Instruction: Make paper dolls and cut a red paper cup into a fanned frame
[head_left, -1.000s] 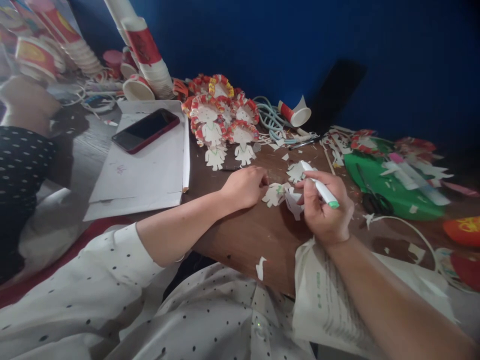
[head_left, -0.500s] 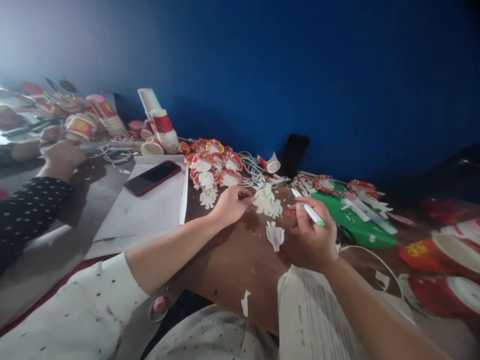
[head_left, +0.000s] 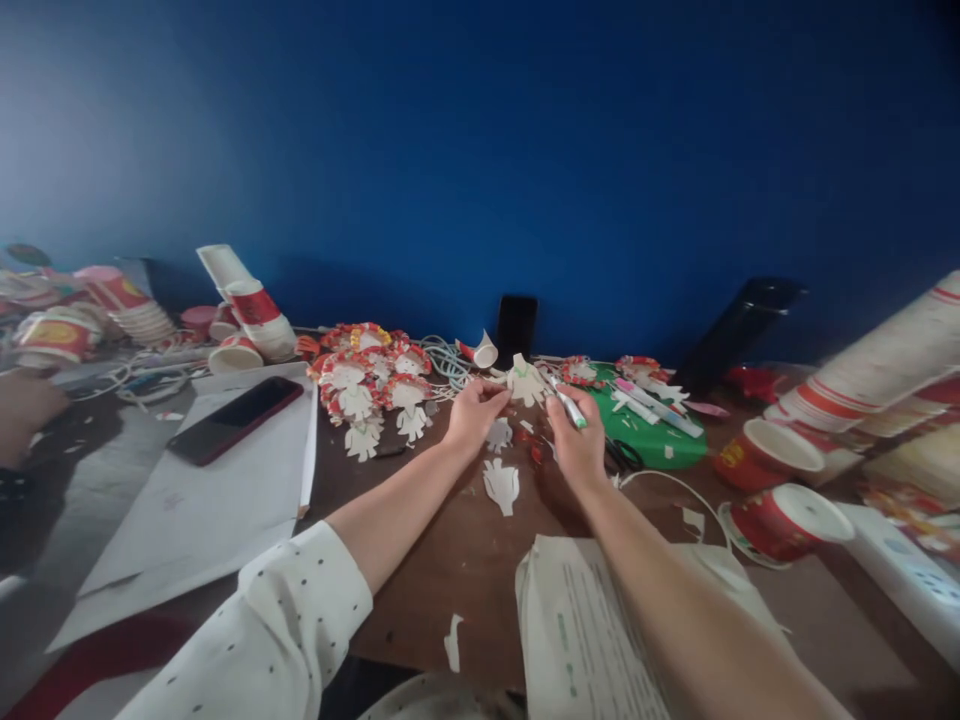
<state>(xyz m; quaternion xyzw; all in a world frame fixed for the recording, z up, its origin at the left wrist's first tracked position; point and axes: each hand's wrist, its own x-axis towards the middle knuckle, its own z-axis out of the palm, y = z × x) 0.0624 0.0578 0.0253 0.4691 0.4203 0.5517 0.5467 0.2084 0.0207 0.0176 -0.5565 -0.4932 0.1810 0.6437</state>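
Note:
My left hand (head_left: 478,415) pinches the edge of a white paper cut-out figure (head_left: 526,380) with green lines drawn on its upper part. In my right hand (head_left: 579,440) is a white marker pen (head_left: 568,402) with a green end, its tip close to the right side of the figure. Below the hands, another cut-out (head_left: 501,485) lies on the brown table (head_left: 427,560). A smaller cut-out (head_left: 499,433) rests beside my left fingers. Left of my hands is a pile of paper dolls (head_left: 367,375) with red fringed tops.
A phone (head_left: 236,418) lies on white paper (head_left: 202,520); another phone (head_left: 517,325) leans on the wall. Right are green paper (head_left: 675,450), black scissors (head_left: 624,455), red paper cups (head_left: 787,520) and a cup stack (head_left: 870,370). Another person's hand (head_left: 26,405) is far left.
My view has turned right, so the table things sit further left. My hands have come closer together, the figure is raised, and the marker pen's tip is now beside it.

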